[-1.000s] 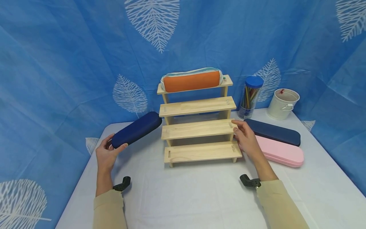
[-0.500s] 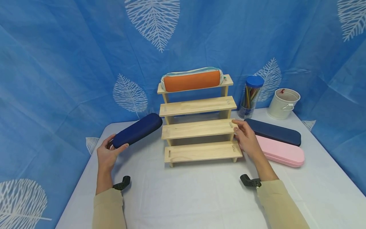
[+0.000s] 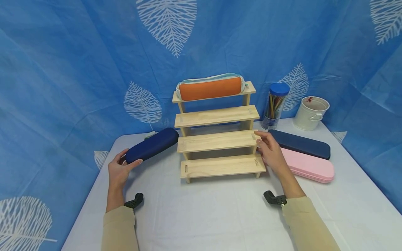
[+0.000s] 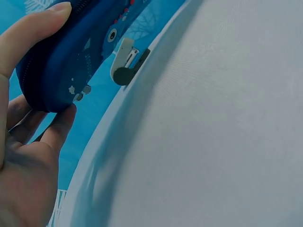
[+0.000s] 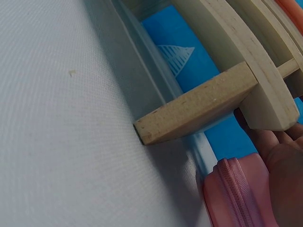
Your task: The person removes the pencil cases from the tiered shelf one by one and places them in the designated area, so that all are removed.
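Observation:
My left hand [image 3: 119, 172] grips the near end of a navy zipped pencil case [image 3: 152, 144], thumb on one side and fingers on the other. In the left wrist view the case's printed face shows a cartoon eye and red spots, and its shadow falls on the table. Its far end points toward a four-tier wooden stepped shelf [image 3: 221, 167]. My right hand [image 3: 271, 151] holds the right end of the shelf's second-lowest step, index finger along the top edge and thumb below. An orange pencil case [image 3: 210, 89] with a blue-striped top lies on the highest step.
Right of the shelf lie a flat navy case [image 3: 301, 144] and a pink case [image 3: 309, 165]. Behind them stand a blue-lidded pencil jar [image 3: 274, 106] and a white bucket [image 3: 311, 113]. A small stapler [image 4: 125, 66] sits near the table's back edge, partly behind the held case.
My left hand has lowered the navy pencil case slightly and moved it a little right, exposing part of the stapler behind it. My right hand stays on the shelf.

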Tool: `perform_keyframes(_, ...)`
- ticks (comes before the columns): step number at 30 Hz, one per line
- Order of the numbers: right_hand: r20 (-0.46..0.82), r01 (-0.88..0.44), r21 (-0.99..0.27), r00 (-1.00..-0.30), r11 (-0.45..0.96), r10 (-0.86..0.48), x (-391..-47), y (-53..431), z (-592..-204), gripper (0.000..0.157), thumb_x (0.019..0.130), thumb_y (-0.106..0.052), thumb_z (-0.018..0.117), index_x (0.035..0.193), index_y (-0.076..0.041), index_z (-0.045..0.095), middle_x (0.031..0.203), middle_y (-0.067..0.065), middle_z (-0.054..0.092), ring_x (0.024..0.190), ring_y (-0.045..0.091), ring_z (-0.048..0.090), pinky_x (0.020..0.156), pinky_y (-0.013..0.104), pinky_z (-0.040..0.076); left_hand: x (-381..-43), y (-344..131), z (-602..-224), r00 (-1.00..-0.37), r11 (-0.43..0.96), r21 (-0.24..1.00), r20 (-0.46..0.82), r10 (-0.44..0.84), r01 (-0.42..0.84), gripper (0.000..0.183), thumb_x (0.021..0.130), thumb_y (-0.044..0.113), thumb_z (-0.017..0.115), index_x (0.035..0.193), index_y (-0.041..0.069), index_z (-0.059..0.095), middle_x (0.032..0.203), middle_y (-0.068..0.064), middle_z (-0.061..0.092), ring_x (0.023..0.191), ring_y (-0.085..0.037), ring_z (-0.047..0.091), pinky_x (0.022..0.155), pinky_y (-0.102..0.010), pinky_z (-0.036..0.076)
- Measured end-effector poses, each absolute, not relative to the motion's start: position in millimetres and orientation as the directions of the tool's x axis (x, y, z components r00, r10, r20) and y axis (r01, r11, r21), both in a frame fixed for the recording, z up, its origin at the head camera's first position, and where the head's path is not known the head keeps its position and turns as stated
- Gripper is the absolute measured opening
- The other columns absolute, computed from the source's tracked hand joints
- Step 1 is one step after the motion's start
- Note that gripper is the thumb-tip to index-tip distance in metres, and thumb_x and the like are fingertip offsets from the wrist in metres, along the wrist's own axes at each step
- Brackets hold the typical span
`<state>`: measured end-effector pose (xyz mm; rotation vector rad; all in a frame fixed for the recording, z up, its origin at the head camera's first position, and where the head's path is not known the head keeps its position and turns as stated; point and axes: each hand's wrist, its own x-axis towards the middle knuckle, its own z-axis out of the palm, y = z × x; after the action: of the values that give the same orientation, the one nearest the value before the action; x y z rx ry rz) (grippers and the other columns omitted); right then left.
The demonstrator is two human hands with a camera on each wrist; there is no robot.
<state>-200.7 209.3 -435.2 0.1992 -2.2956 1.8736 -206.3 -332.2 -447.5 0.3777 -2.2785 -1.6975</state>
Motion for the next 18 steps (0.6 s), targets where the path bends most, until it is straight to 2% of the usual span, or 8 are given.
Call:
perform_keyframes(8, 0.221, -0.215, -0.956, -0.975, 0.202, 0.010, -206, 211, -442, 0.038, 0.103, -0.026, 0.046, 0.139, -0.014, 0.046, 0.146, 0.009, 0.040, 0.128, 0.027, 0.044, 0.094, 0.045, 0.045, -208, -334, -451, -0.935, 0.282, 0.957, 0.043, -0.352, -0.062, 0.085, 0.068, 0.021, 0.089, 0.141, 0.011, 0.048, 0.145, -0.011, 0.039, 0.129, -0.028, 0.041, 0.104, -0.040, 0.035)
perform_keyframes(18, 0.217, -0.215, -0.958, -0.976, 0.191, -0.008, -190, 202, -418, 0.038, 0.103, -0.016, 0.044, 0.139, -0.003, 0.043, 0.147, 0.017, 0.037, 0.129, 0.034, 0.042, 0.095, 0.051, 0.042, -212, -335, -456, -0.936, 0.309, 0.946, 0.023, -0.351, -0.093, 0.089, 0.066, 0.028, 0.091, 0.142, 0.013, 0.047, 0.144, -0.012, 0.041, 0.128, -0.027, 0.042, 0.103, -0.042, 0.036)
